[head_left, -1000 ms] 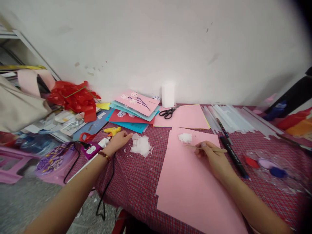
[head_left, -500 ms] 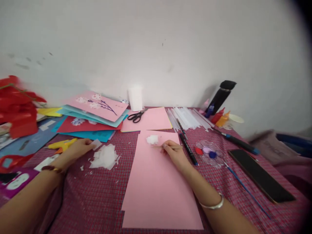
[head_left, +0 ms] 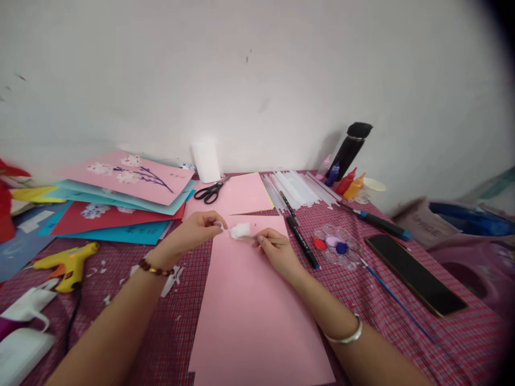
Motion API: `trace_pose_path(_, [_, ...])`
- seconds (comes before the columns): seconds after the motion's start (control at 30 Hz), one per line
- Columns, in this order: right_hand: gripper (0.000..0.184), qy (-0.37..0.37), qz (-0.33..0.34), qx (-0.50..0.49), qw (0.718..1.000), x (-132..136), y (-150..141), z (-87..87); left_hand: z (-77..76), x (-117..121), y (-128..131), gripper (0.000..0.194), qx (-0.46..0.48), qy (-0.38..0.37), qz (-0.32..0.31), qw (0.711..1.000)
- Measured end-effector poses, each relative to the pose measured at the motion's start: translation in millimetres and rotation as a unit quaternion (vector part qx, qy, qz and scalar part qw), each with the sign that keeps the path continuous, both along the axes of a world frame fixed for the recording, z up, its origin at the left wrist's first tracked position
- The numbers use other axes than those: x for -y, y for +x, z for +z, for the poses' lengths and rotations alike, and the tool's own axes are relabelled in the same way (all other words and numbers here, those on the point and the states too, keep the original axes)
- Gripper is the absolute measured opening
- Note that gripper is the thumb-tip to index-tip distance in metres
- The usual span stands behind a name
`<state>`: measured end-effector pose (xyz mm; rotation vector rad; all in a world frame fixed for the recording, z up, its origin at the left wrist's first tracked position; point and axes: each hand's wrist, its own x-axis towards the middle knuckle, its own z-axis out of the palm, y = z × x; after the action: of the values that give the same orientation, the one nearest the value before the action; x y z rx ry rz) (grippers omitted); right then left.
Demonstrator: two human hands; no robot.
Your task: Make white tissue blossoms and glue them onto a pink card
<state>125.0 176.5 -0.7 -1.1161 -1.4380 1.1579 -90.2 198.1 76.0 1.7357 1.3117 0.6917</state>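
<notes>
Far left, low in the frame, the yellow glue gun point(head_left: 70, 264) lies on the checked cloth point(head_left: 169, 332), stacked cards point(head_left: 156, 188) above it. Into the centre, and here's the left hand point(head_left: 193, 233), thumb and fingertips pinched narrow on a white scrap point(head_left: 219, 225), near the top of the pink sheet point(head_left: 253, 305). Just beside it, on the sheet, sits the white wad point(head_left: 240, 231); the right hand point(head_left: 277, 254) grips a thin stick point(head_left: 277, 241) like a pen, tip close to the wad. Right of centre, the clear palette point(head_left: 337, 260): red, lilac and blue paint point(head_left: 341, 248) in its wells. Above, paint bottles point(head_left: 346, 184): pink, blue, red, orange. Far right, a bag point(head_left: 422, 228) gapes, something blue point(head_left: 462, 210) inside, too unclear to name.
</notes>
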Motion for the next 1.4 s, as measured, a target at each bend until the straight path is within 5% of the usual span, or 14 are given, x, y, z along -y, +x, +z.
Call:
trace_pose_path(0.17, [0.017, -0.012, -0.013, -0.018, 1.0, -3, 1, -1.9, -31.6, -16, -1, 0.023, 0.0, -0.016, -0.029, 0.999])
trace_pose_path(0.37, [0.017, -0.018, -0.036, -0.002, 0.999, -2, 0, 3.0, -46.0, -11, 5, 0.022, -0.057, -0.051, -0.128, 0.989])
trace_pose_path(0.63, [0.016, 0.022, -0.053, -0.046, 0.997, 6, 7, 6.1, -68.7, -7, 27, 0.003, -0.091, 0.068, -0.004, 0.993])
trace_pose_path(1.03, [0.018, 0.028, -0.008, 0.023, 0.999, 9, 4, -3.0, -66.5, -6, 29, 0.004, -0.106, 0.091, -0.004, 0.99])
trace_pose_path(1.4, [0.015, 0.072, 0.007, 0.111, 0.991, 14, 2, -5.7, -67.4, -11, 21, 0.009, -0.013, 0.037, 0.015, 0.999])
